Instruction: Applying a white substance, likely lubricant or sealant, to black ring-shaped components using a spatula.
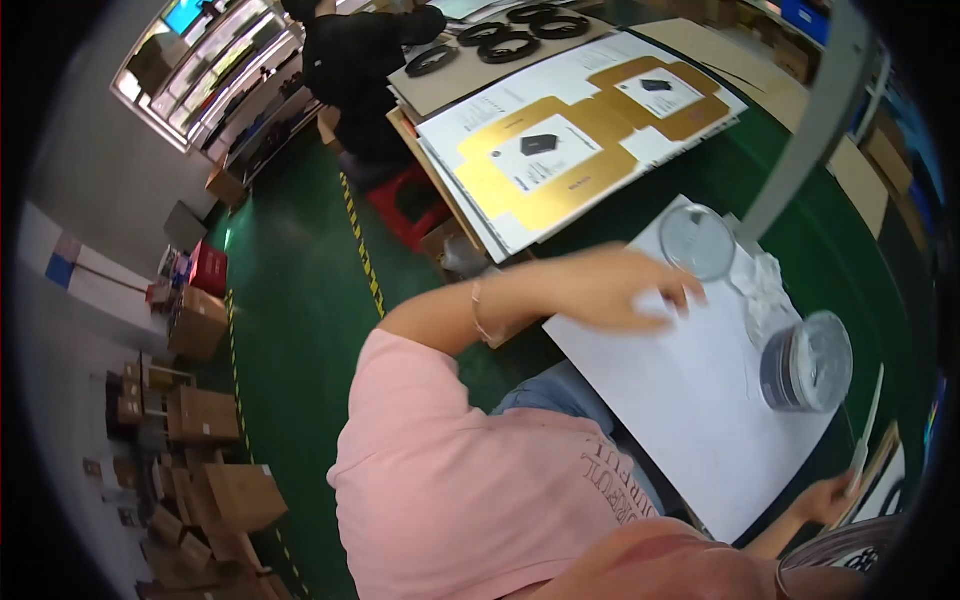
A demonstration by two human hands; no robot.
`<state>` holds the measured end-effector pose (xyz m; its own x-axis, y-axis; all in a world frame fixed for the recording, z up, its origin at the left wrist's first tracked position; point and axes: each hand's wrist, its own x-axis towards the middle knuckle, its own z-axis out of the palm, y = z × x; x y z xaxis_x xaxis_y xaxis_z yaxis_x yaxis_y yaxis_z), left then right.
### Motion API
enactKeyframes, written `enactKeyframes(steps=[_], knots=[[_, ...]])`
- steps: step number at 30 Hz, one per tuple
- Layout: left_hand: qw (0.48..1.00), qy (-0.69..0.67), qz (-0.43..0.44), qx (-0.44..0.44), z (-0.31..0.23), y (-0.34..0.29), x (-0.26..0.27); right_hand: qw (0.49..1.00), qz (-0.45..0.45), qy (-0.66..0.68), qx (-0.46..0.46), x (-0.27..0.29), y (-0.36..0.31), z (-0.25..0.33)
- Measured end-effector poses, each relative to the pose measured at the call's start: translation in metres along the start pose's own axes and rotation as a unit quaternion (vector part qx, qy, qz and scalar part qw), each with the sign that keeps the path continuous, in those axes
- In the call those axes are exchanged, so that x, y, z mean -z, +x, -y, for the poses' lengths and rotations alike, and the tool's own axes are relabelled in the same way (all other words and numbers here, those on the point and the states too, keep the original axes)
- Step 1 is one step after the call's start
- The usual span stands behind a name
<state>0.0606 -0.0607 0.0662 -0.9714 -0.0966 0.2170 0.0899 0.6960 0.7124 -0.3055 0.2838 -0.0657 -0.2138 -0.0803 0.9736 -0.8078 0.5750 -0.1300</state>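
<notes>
My left hand (615, 290), blurred by motion, is over the white sheet (690, 400). Its thumb and fingers are apart, with nothing visible between them. Beyond the fingertips lies a round clear lid (697, 242). At the lower right, my right hand (826, 498) is closed around the lower end of a slim white pointed stick (870, 425), whose tip points up and away. Between the hands, toward the right edge of the sheet, is a clear round tub (808, 365) with grey contents. A crumpled white tissue (765, 298) lies between tub and lid.
Printed gold and white card sheets (560, 160) are stacked beyond my left arm, with several black rings (508, 46) behind them. A grey metal post (815, 125) rises at the right. A person in black (350, 70) sits at the far left. Cardboard boxes (245, 497) line the left wall.
</notes>
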Motion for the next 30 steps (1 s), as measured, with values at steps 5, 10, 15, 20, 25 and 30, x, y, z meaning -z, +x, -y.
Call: enactKeyframes(steps=[5,10,15,20,25,30], knots=[[0.894,0.285,-0.262,0.227,0.069,-0.041,0.128,0.985,0.045,-0.071,-0.153,0.0,0.015,-0.01],[0.652,0.497,-0.187,0.541,0.092,-0.114,0.191,0.979,-0.033,-0.062,-0.192,0.008,0.042,0.001],[0.761,0.143,-0.27,0.572,0.087,-0.161,0.156,0.982,-0.12,-0.054,-0.137,0.008,0.057,0.03],[0.803,-0.033,-0.39,0.449,0.091,-0.168,0.134,0.971,-0.093,-0.088,-0.204,-0.002,0.046,0.035],[0.713,-0.46,-0.482,0.219,0.092,-0.156,0.126,0.957,-0.088,0.057,-0.27,-0.014,0.025,0.025],[0.69,-0.5,-0.465,0.241,0.095,-0.13,0.116,0.955,-0.032,-0.01,-0.293,-0.013,0.003,0.023]])
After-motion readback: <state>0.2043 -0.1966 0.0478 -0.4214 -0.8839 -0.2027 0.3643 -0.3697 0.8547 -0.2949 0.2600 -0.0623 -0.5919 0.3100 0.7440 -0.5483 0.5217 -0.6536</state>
